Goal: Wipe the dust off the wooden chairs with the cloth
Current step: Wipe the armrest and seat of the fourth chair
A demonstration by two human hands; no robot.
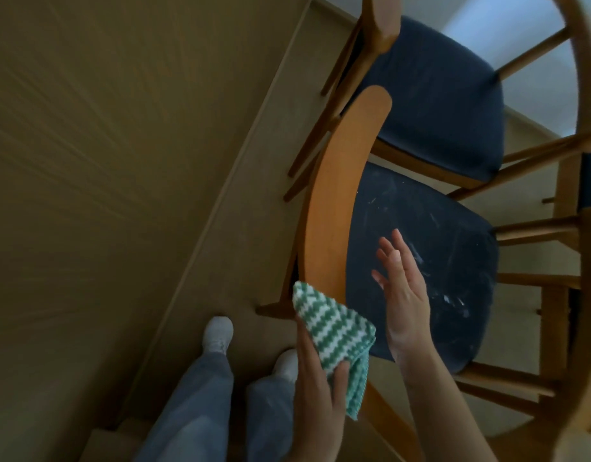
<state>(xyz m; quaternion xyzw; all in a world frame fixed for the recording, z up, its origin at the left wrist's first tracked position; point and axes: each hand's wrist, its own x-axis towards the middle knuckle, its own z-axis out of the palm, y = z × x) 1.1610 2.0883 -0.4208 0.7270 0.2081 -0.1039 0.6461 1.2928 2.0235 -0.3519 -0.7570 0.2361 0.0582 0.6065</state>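
1. Head view: the near wooden chair [404, 248] stands below the camera. Its curved backrest [341, 195] is the landmark for everything here.
2. The left hand [317, 388] is at the near end of that backrest, with its thumb curled over a folded green-and-white zigzag cloth [334, 328] and gripping it.
3. The cloth's upper corner overlaps the backrest's near end, but actual contact cannot be told. A plain green fold hangs down below the thumb.
4. The right hand [404, 301] is just to the right of the backrest, palm flat and fingers [397, 243] straight and spread. It holds nothing, and is over the dark blue seat cushion [454, 261].
5. That cushion carries pale dusty streaks and specks (densest beside the right hand).
6. Beyond the backrest's far end stands a second wooden chair [381, 25] with a cleaner blue seat [434, 95].
7. Well right of the backrest, a curved wooden rim [584, 78] runs down the picture's edge — what it belongs to is unclear.
8. Left of the backrest's near end are blue jeans [194, 401] and two pale grey feet [217, 331] on beige floor [87, 161].
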